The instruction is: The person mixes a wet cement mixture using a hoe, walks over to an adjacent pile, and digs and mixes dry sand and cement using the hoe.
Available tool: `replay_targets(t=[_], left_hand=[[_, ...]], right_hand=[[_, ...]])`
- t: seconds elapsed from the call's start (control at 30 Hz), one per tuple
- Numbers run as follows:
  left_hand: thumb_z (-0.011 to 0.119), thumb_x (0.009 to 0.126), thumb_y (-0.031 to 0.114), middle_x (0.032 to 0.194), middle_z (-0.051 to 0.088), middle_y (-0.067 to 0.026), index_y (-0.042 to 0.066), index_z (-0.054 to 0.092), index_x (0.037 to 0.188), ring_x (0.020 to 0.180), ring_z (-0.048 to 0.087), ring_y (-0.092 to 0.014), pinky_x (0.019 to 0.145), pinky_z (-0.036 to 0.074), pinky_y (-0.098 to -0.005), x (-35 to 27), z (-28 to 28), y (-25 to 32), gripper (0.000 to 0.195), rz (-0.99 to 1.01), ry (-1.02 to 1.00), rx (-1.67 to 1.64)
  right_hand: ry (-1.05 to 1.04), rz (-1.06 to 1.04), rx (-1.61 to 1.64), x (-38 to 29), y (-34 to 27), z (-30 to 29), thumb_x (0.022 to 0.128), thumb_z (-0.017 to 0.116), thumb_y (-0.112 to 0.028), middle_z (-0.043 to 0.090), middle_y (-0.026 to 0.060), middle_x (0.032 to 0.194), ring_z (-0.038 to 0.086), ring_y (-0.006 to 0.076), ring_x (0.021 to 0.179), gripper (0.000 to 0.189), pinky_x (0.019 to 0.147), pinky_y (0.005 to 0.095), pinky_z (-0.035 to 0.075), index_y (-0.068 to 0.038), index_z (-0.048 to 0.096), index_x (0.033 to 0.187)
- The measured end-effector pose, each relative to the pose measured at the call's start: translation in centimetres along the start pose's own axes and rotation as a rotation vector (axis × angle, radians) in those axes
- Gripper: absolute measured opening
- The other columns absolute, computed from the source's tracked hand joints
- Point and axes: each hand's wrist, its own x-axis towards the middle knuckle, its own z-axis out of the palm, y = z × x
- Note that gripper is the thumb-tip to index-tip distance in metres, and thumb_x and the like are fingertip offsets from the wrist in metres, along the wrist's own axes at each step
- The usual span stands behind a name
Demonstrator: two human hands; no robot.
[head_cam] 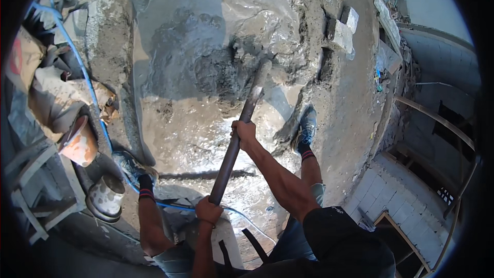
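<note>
My right hand [244, 134] is closed around the middle of a long, thick tool handle [227, 164]. Lower down, my left hand [208, 211] grips the same handle at its near end. The handle slants away from me, up and to the right. Its far end reaches wet grey mortar [181, 38], where a dark, mortar-covered lump hides the tool's head, so its kind cannot be told. Watery slurry [185, 135] shines on the ground between my feet. My left shoe [133, 168] and right shoe [307, 127] stand on either side.
A blue hose [79, 58] runs down the left side, under my left shoe. Torn paper sacks [58, 96], an orange-stained bucket [80, 143] and a grey-spattered bucket [107, 193] lie left. Concrete block pieces [342, 33] sit right, near a block wall [401, 193].
</note>
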Motion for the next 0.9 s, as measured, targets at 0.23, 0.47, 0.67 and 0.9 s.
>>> replay_targets(t=[0.23,0.47,0.67,0.9], left_hand=[[0.069,0.051,0.019,0.073,0.065,-0.0139,0.012,0.065,0.082,0.074,0.064,-0.032,0.066,0.051,-0.0404,-4.9,4.2,-9.1,0.032,-0.273,0.175,0.008],[0.059,0.060,0.015,0.070,0.062,-0.0185,0.008,0.060,0.080,0.069,0.060,-0.038,0.065,0.049,-0.0450,2.4,-0.8,11.7,0.021,0.222,0.200,-0.222],[0.060,0.058,0.016,0.075,0.064,-0.0179,0.005,0.064,0.079,0.075,0.062,-0.035,0.069,0.050,-0.0412,-1.7,0.6,5.2,0.024,-0.115,0.017,-0.256],[0.072,0.056,0.024,0.086,0.066,-0.0098,0.014,0.066,0.092,0.084,0.063,-0.028,0.075,0.050,-0.0377,-14.3,14.8,-9.1,0.038,-0.517,-0.266,-0.206]], right_hand=[[-0.140,0.030,0.013,-9.4,4.7,0.7,0.070,0.059,-0.001,0.052,0.0090,0.056,0.054,0.0183,0.047,0.010,0.045,0.0323,0.046,0.000,0.050,0.074],[-0.180,-0.338,0.048,-1.3,-16.6,-0.4,0.068,0.055,-0.001,0.049,0.0069,0.055,0.048,0.0161,0.042,0.007,0.040,0.0302,0.042,0.000,0.049,0.064],[-0.091,-0.097,-0.263,0.6,-4.7,2.6,0.065,0.059,-0.002,0.049,0.0068,0.054,0.049,0.0189,0.042,0.012,0.040,0.0323,0.041,-0.001,0.048,0.066],[-0.083,-0.141,-0.375,-14.1,13.4,-4.5,0.064,0.060,-0.003,0.050,0.0047,0.058,0.051,0.0140,0.045,0.022,0.041,0.0285,0.042,-0.002,0.047,0.081]])
